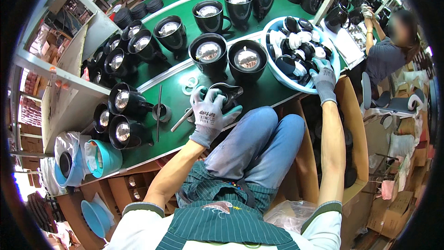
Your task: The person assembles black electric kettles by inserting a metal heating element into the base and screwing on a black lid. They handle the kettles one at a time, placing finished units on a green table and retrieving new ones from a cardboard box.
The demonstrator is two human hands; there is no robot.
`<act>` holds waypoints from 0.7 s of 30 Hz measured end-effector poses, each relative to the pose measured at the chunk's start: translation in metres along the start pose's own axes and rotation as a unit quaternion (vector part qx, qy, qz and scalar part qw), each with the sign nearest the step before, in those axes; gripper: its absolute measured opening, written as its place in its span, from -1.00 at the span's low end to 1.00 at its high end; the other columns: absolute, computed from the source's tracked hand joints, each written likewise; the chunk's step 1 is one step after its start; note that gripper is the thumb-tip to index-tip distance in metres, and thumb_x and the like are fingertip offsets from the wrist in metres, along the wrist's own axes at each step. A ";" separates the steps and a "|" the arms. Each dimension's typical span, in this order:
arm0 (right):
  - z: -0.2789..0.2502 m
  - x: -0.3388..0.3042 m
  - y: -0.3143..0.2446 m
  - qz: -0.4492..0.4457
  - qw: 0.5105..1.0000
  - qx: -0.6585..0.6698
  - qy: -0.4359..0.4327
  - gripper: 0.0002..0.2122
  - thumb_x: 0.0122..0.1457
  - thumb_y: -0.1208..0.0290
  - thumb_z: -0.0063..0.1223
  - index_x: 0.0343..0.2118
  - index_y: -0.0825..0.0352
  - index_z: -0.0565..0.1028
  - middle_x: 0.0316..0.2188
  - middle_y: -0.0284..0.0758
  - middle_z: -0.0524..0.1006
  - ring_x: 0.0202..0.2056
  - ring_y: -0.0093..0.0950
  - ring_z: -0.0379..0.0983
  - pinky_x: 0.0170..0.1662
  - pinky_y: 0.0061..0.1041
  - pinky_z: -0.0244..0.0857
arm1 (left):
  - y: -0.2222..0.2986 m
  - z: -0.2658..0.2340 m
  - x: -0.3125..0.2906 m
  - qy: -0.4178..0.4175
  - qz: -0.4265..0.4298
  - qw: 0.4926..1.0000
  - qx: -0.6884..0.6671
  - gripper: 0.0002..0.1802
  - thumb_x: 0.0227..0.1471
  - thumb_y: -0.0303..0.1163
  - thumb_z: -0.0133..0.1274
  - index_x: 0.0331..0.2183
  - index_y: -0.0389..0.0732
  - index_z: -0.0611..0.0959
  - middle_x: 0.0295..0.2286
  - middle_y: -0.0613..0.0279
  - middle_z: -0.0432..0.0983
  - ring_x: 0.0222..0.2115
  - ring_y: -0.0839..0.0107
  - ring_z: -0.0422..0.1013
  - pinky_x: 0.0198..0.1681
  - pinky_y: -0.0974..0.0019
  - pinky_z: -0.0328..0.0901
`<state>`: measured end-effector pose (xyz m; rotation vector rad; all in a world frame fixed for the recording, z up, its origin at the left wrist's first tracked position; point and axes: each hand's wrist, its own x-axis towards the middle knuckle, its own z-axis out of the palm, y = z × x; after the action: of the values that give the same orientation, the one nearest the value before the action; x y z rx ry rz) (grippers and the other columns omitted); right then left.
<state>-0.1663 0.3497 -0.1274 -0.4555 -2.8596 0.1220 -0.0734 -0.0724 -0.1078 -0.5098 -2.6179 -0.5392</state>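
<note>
My left hand (208, 116), in a grey glove with green fingertips, curls over a shiny black jug (232, 90) lying tilted at the bench edge. Much of that jug is hidden under the palm. Beside the hand, a metal rod (181, 120) sticks out to the left. My right hand (324, 79), gloved the same way, reaches over the rim of a light blue basin (334, 67). Its fingers are bent down among black and white lids (303, 46); what they grip is hidden. White rings (189, 85) lie behind my left hand.
Black jugs with silvery inner liners (208, 52) stand in rows on the green bench (180, 76). A thin black stick (159, 111) leans by a small cup (163, 113). Turquoise buckets (108, 159) stand left; an open carton (358, 157) is right. Another person (393, 55) works at far right.
</note>
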 end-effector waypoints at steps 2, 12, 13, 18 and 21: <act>-0.013 -0.004 -0.006 0.027 0.999 0.027 -0.001 -0.49 0.13 0.27 0.31 0.18 -0.02 0.50 0.17 -0.25 0.43 0.14 -0.22 0.44 0.18 -0.23 0.36 | -0.016 -0.001 -0.008 0.065 0.023 0.996 -0.050 -0.13 -0.29 0.05 0.46 0.06 -0.08 0.55 0.09 0.03 0.35 0.11 -0.10 0.21 0.23 -0.14 0.09; -0.123 -0.136 -0.155 -0.111 0.795 0.562 -0.200 -0.56 0.24 0.32 0.22 0.15 0.32 0.45 -0.05 -0.21 0.55 0.01 -0.45 0.47 0.10 -0.41 0.37 | -0.031 -0.014 -0.003 -0.136 -0.014 0.973 -0.188 0.20 -0.47 -0.08 0.57 0.23 -0.24 0.40 -0.04 -0.03 0.56 -0.02 0.04 0.50 0.07 0.10 0.39; -0.118 -0.143 -0.166 -0.143 0.791 0.548 -0.230 -0.56 0.26 0.30 0.18 0.15 0.33 0.45 -0.04 -0.20 0.56 0.00 -0.44 0.48 0.11 -0.40 0.36 | -0.025 -0.016 -0.001 -0.152 -0.001 0.968 -0.198 0.19 -0.46 -0.10 0.56 0.23 -0.23 0.40 -0.03 -0.03 0.56 -0.02 0.03 0.51 0.06 0.10 0.40; -0.119 -0.145 -0.144 -0.212 0.933 0.240 -0.165 -0.59 0.25 0.23 0.09 0.14 0.25 0.53 -0.02 -0.10 0.57 -0.01 -0.14 0.53 0.11 -0.22 0.36 | -0.006 -0.008 0.002 -0.136 0.074 0.977 -0.146 0.13 -0.45 -0.08 0.55 0.19 -0.19 0.44 -0.16 0.07 0.59 -0.13 0.09 0.53 -0.04 0.13 0.42; -0.123 -0.171 -0.138 -0.150 0.945 0.200 -0.211 -0.51 0.24 0.20 0.11 0.23 0.22 0.45 -0.03 -0.09 0.58 -0.06 -0.14 0.55 0.10 -0.18 0.38 | 0.011 -0.008 0.005 -0.167 0.121 0.970 -0.125 0.08 -0.38 -0.04 0.51 0.19 -0.17 0.42 -0.25 0.17 0.55 -0.20 0.16 0.53 -0.12 0.13 0.41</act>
<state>-0.0185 0.1706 -0.0305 0.1066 -3.1450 0.8155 -0.0705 -0.0655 -0.0955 -1.0688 -2.7530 -0.7637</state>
